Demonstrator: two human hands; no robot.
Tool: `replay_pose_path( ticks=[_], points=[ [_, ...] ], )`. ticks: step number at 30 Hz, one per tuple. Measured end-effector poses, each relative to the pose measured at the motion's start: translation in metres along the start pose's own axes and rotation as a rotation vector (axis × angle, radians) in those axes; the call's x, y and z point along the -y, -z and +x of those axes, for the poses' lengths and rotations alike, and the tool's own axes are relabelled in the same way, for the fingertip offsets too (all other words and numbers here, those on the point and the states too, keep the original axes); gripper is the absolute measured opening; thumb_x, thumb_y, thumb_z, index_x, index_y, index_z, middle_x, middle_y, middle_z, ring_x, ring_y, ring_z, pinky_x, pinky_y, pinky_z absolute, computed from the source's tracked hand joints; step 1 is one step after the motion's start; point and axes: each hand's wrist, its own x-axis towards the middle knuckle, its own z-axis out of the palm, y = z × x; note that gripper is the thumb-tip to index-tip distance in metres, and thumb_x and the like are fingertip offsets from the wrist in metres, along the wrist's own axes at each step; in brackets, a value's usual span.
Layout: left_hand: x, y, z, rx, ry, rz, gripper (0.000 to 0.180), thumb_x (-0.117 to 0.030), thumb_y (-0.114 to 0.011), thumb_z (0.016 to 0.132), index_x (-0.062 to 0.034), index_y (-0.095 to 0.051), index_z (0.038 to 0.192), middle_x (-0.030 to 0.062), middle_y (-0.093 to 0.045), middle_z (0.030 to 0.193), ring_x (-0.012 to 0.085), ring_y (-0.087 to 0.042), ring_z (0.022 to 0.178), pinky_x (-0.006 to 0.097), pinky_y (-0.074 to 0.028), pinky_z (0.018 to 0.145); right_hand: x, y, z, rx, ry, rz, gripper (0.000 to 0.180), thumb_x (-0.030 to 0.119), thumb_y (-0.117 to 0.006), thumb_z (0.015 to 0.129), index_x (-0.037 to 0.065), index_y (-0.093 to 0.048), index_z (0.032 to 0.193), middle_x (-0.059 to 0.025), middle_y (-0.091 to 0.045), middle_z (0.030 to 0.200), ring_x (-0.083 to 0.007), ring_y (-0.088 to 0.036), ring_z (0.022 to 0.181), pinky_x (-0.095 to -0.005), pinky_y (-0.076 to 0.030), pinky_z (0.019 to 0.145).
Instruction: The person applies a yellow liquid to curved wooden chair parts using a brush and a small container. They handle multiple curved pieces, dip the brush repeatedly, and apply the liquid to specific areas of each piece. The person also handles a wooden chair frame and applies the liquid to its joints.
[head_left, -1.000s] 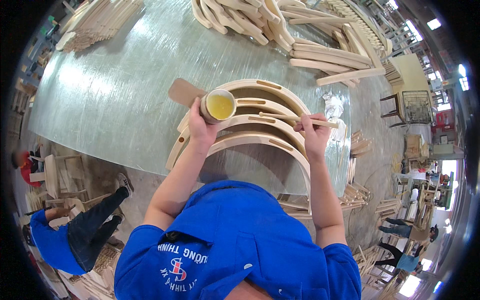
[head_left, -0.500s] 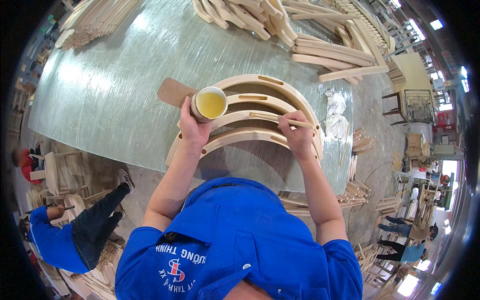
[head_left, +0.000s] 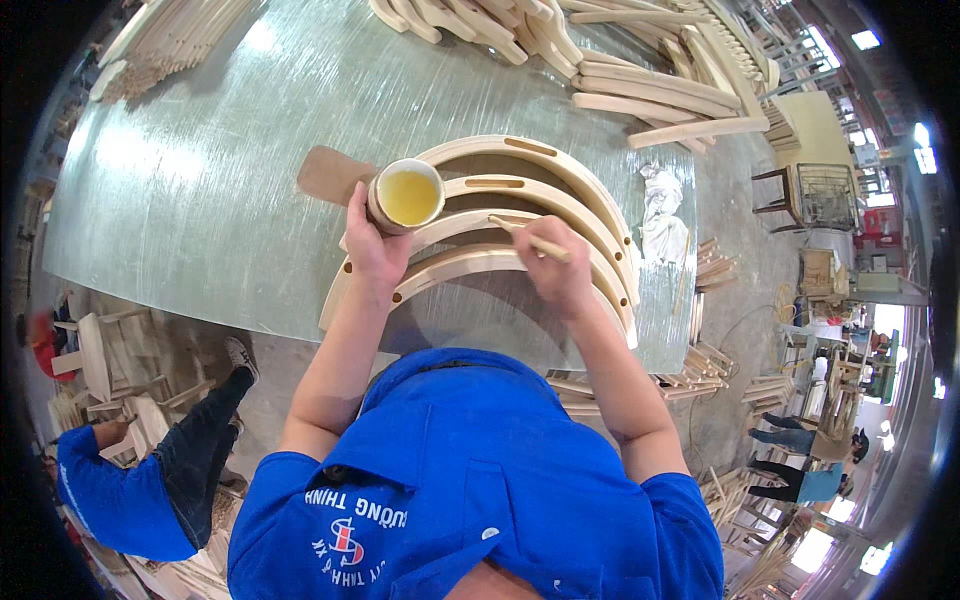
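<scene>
My left hand is wrapped round a cup with a pale inner wall, part full of yellow liquid. It is held over the left ends of several curved wooden pieces, nested as arches on the table. In my right hand, the fingers close on a thin wooden stick. Its tip is at a slot in the third arch, counted from the far side; whether it touches cannot be told. Open slots show in the outermost arch and the second arch. The nearest arch lies closest to me.
A brown flat piece lies beside the cup on the film-covered table. A crumpled white cloth is at the right. Stacked wooden parts occupy the far side. A person in blue works at lower left.
My right hand has moved left and turned, bringing the stick's tip to the third arch's slot. My left hand still holds the cup. The whole view has shifted slightly.
</scene>
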Motion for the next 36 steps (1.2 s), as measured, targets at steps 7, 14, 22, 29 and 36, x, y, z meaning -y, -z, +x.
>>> replay_pose_path(
  ticks=[7,14,22,29,36],
  points=[
    [-0.007,0.003,-0.002,0.024,-0.046,-0.012,0.041,-0.030,-0.032,0.098,-0.0093,-0.041,0.131,0.0080,-0.050,0.127,0.0235,-0.046,0.120,0.043,-0.036,0.102,-0.020,0.028,-0.002,-0.046,-0.168,-0.113,0.021,0.012,-0.063,0.083,0.004,-0.049,0.070,-0.0127,-0.055,0.064,-0.0313,-0.055,0.056,-0.0390,-0.044,0.052],
    [-0.005,0.000,0.006,0.013,0.000,-0.026,0.041,-0.030,-0.030,0.098,-0.0108,-0.041,0.132,0.0077,-0.050,0.127,0.0235,-0.046,0.120,0.043,-0.036,0.102,0.015,-0.010,0.008,0.002,-0.222,0.039,0.021,0.012,-0.062,0.083,0.003,-0.048,0.071,-0.0150,-0.052,0.062,-0.0322,-0.055,0.057,-0.0395,-0.045,0.054],
    [-0.007,0.007,0.013,0.021,0.018,-0.063,0.040,-0.028,-0.033,0.097,-0.0102,-0.041,0.132,0.0078,-0.051,0.125,0.0230,-0.048,0.118,0.042,-0.037,0.102,0.009,0.012,-0.001,-0.030,-0.347,-0.009,0.015,0.009,-0.062,0.083,0.003,-0.052,0.074,-0.0141,-0.055,0.066,-0.0297,-0.058,0.061,-0.0365,-0.046,0.056],
    [-0.004,-0.005,0.016,0.058,0.068,-0.062,0.042,-0.029,-0.032,0.098,-0.0078,-0.037,0.134,0.0081,-0.049,0.127,0.0208,-0.046,0.120,0.039,-0.035,0.104,-0.002,0.019,-0.002,-0.048,-0.262,-0.098,0.014,0.004,-0.063,0.082,0.002,-0.053,0.072,-0.0118,-0.057,0.069,-0.0257,-0.058,0.062,-0.0334,-0.046,0.056],
    [-0.002,-0.014,0.027,0.001,0.115,-0.024,0.043,-0.029,-0.030,0.099,-0.0077,-0.036,0.136,0.0096,-0.049,0.128,0.0220,-0.045,0.121,0.039,-0.033,0.106,0.020,-0.009,0.011,0.006,-0.145,0.043,0.010,0.001,-0.066,0.078,0.003,-0.056,0.074,-0.0114,-0.058,0.071,-0.0252,-0.057,0.060,-0.0319,-0.046,0.055]
  ],
)
